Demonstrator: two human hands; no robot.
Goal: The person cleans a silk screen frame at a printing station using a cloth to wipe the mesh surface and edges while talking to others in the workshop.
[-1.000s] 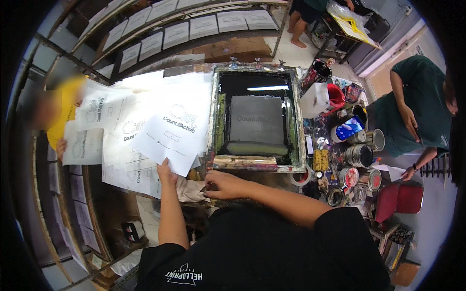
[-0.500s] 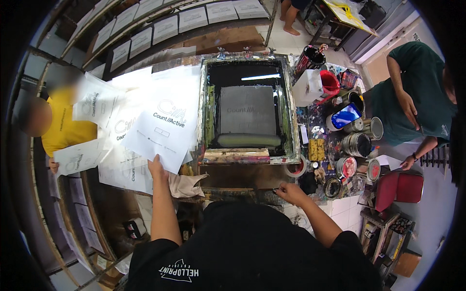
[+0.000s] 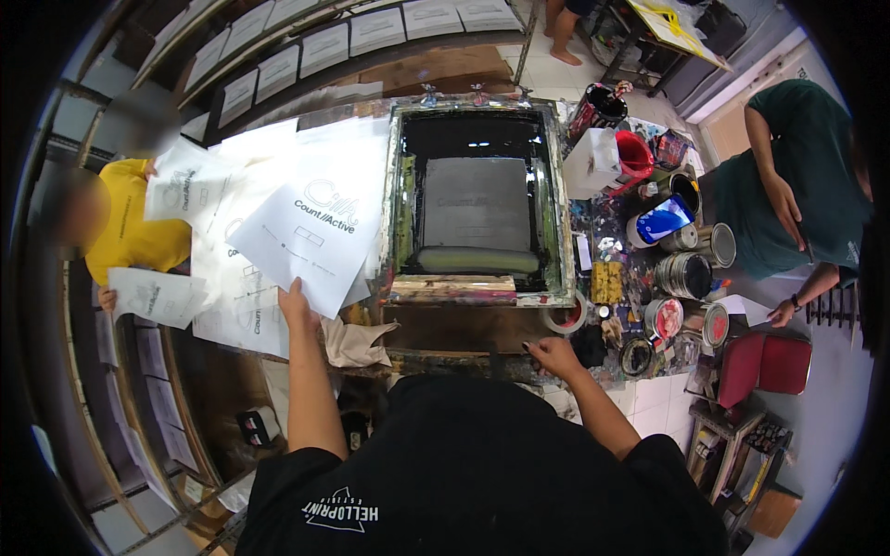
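My left hand (image 3: 295, 304) is closed on the lower edge of a white printed sheet (image 3: 320, 264), which is tilted over a spread of similar printed sheets (image 3: 278, 148). To its right lies a screen-printing frame (image 3: 568, 222) with dark ink on its mesh and a grey rectangular area in the middle. A paint-stained wooden squeegee (image 3: 451, 289) rests along the frame's near edge. My right hand (image 3: 554, 357) is at the table's near edge, below the frame, with its fingers pinched together. Something dark shows at its fingertips, too small to name. A beige cloth (image 3: 359, 343) lies beside my left hand.
Ink cans (image 3: 684, 276), a red bucket (image 3: 634, 156), a phone (image 3: 661, 222) and a tape roll (image 3: 567, 317) crowd the right side. At left, a person in yellow (image 3: 139, 218) holds printed sheets. Another in green (image 3: 797, 176) is at right. Racks (image 3: 324, 51) of sheets stand behind.
The sheet in my left hand has shifted slightly left and down. My right hand has risen a little. The person in yellow has moved slightly right. The whole view has shifted slightly.
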